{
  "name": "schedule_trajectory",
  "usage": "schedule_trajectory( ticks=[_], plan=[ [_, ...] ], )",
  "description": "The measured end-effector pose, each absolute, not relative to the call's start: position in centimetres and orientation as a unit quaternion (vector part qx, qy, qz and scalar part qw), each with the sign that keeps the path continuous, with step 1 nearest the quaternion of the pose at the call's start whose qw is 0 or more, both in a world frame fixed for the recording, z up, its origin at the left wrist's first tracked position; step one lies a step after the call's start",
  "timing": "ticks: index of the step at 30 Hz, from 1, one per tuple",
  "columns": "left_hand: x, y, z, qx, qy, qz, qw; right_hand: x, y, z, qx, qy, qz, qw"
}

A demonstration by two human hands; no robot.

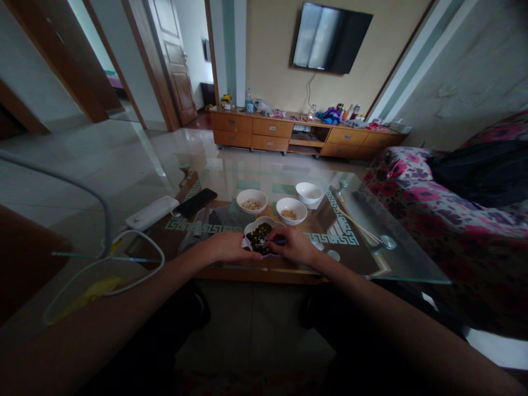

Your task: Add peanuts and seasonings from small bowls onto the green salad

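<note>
A pale, scalloped-edged bowl (246, 231) stands near the front edge of the glass table, filled with dark green food with yellowish bits (260, 231). My left hand (234, 246) grips the bowl from its left side, thumb along the near rim. Over the bowl's right side, my right hand (292, 246) is closed in a pinch round a thin spoon (281, 242); its pale end dips into the food. Most of the spoon is covered by my fingers. Just beyond are two white bowls, one with pale flakes (252, 193) and one with light brown pieces (291, 207).
A third white bowl (309, 191) sits behind them. Chopsticks (363, 226) lie on the right of the glass table (412, 269). At left are a black phone (197, 202) and a white power strip (152, 213) with cables. A flowered sofa (433, 209) borders the right.
</note>
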State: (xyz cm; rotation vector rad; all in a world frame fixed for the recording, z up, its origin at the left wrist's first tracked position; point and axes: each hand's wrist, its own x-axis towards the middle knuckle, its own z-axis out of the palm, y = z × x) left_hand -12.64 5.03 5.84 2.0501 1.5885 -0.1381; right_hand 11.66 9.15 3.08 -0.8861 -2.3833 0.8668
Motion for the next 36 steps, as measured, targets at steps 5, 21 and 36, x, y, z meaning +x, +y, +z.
schedule_trajectory(
  ticks=[5, 21, 36],
  plan=[
    [-12.82, 5.17, 5.29, 0.765, 0.588, -0.044, 0.258, 11.65, 9.36, 2.99, -0.318, -0.87, 0.305, 0.221],
    [-12.86, 5.16, 5.35, 0.773, 0.569, -0.037, 0.28, 11.61, 9.35, 2.85, -0.318, -0.882, 0.284, 0.199],
    [-12.73, 5.04, 5.65, 0.769, 0.58, -0.044, 0.264, 11.46, 9.26, 3.37, -0.34, -0.881, 0.271, 0.188]
  ],
)
